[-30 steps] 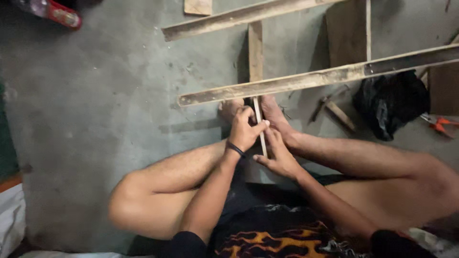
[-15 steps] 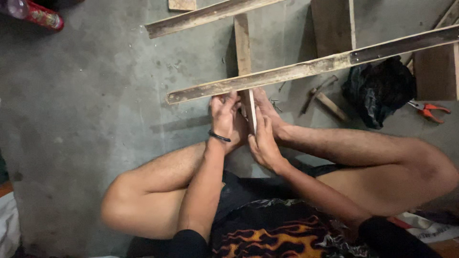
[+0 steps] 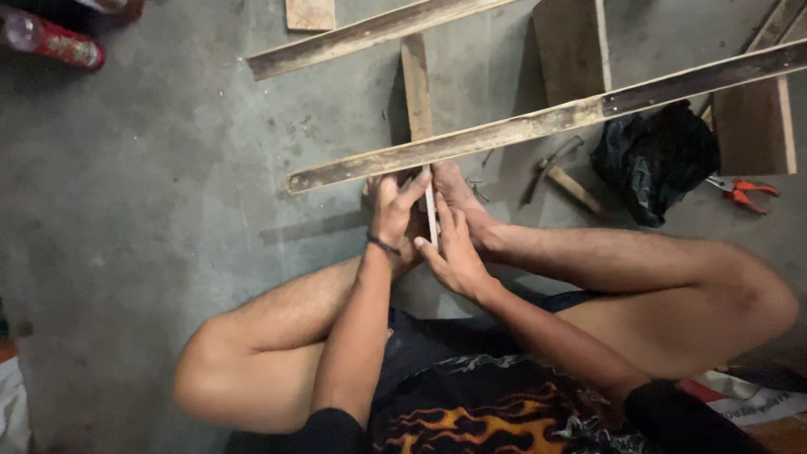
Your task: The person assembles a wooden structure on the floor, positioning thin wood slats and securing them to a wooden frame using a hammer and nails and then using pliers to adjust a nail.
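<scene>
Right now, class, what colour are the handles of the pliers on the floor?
Orange-red; the pliers show in the head view, at the right edge.

1 view only: the head camera, worn by the seated person, faces almost straight down at the concrete floor (image 3: 151, 193). It sits close above the body: the torso and both bent knees fill the near edge, and the left hand (image 3: 393, 214) and right hand (image 3: 458, 256) lie just below the middle of the picture. The far edge takes in a long wooden batten (image 3: 538, 126) that crosses the view on a slant, with a second batten (image 3: 370, 34) beyond it. The right side reaches a black bag (image 3: 656, 160) and orange-handled pliers (image 3: 744, 192); the far left corner holds a red bottle (image 3: 55, 42). No second view exists, so no area is shared.
</scene>
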